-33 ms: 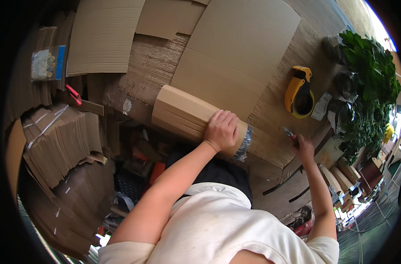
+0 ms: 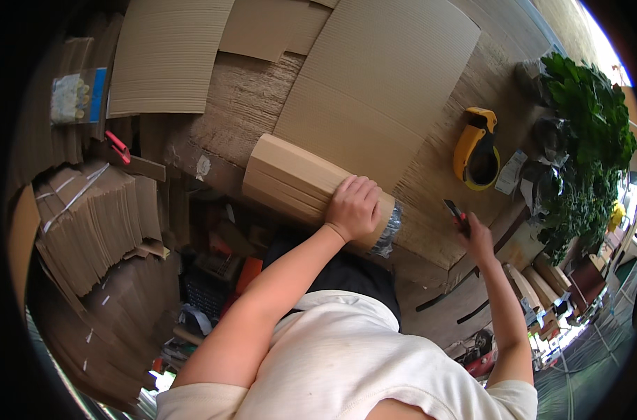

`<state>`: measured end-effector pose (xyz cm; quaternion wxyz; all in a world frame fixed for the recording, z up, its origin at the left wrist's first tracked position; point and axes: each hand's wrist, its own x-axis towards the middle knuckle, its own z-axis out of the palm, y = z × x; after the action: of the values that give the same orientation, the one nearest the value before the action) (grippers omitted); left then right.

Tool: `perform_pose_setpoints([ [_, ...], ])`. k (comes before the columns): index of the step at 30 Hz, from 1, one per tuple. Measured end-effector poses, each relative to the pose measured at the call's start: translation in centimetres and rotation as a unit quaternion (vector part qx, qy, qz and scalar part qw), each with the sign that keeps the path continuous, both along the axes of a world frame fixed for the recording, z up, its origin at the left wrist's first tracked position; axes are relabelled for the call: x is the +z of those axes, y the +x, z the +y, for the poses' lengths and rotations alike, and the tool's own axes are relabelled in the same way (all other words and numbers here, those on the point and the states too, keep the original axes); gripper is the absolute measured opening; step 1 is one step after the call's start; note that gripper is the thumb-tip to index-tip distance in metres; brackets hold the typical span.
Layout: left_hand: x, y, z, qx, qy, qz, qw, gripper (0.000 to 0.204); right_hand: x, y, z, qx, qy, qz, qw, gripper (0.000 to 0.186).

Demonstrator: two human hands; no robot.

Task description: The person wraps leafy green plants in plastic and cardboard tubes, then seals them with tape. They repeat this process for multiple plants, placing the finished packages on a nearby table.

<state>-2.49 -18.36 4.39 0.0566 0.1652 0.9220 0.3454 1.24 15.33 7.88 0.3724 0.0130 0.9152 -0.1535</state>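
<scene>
My left hand (image 2: 355, 207) is curled over the top of a rolled or folded cardboard bundle (image 2: 290, 171), gripping it near its right end. A dark, shiny plastic-wrapped end (image 2: 387, 231) pokes out of the cardboard there. The bundle lies at the near edge of the wooden table (image 2: 430, 245). Off to its right, clear of the bundle, my right hand (image 2: 478, 238) is closed round a utility knife (image 2: 459, 214); the short blade points up and left. Beyond that hand lies a yellow tape dispenser (image 2: 476, 148). Flat corrugated cardboard (image 2: 374, 84) covers much of the tabletop.
Stacked folded cardboard (image 2: 98, 231) fills the left side, with a red-handled tool (image 2: 117, 147) near it. Another cardboard sheet (image 2: 168, 56) lies at the far left. Leafy green plants (image 2: 584, 105) and a white label (image 2: 511, 171) are at the right.
My right hand has moved slightly left with the knife, and the blade shows more clearly. My left hand keeps its grip on the cardboard bundle.
</scene>
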Motion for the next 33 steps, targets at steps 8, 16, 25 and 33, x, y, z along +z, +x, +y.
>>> perform_pose_setpoints([
  [8,-0.3,0.2,0.0,0.031,0.037,0.073,0.996,0.016,-1.0,-12.8,-24.1,0.077,-0.222,0.066,0.97,0.054],
  [16,-0.2,1.2,-0.4,0.014,0.053,-0.012,0.998,0.014,-2.8,-15.0,-32.0,0.303,-0.085,0.064,0.947,0.055],
  [25,-0.4,1.8,-0.6,0.033,0.066,-0.014,0.997,0.014,-2.9,-15.0,-33.6,0.383,-0.028,0.05,0.922,0.063],
  [33,-1.3,1.9,-0.7,0.022,0.054,0.067,0.996,0.032,-1.3,-15.4,-29.0,0.451,-0.025,0.006,0.892,0.061],
])
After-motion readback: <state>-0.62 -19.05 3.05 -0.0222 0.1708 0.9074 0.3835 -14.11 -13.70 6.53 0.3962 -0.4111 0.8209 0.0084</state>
